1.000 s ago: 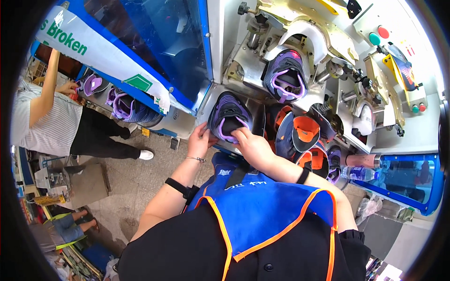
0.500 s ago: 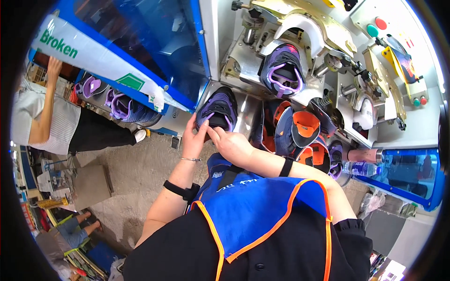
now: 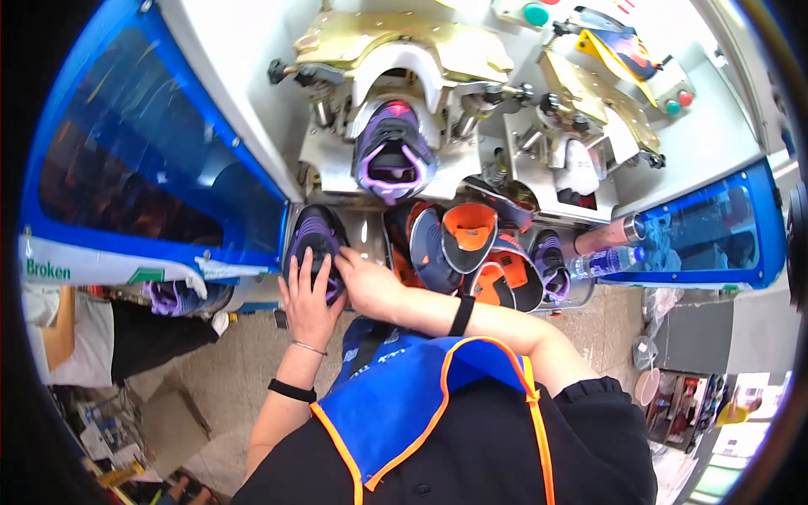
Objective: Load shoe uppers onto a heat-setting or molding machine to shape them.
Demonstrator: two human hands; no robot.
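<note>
Left of centre, I see the left hand [image 3: 310, 299] spread over the purple-black shoe [image 3: 316, 227], the right hand [image 3: 370, 286] at its side, that grip's closure hidden from me; uneven pressure might skid the shoe toward the orange-lined uppers [image 3: 470, 240].

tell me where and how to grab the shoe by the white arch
The shoe is probably best pinched by its lilac-edged heel, coming from the person's near side. Its toe points away, toward the white arch, while the heel and opening face the person.
</note>
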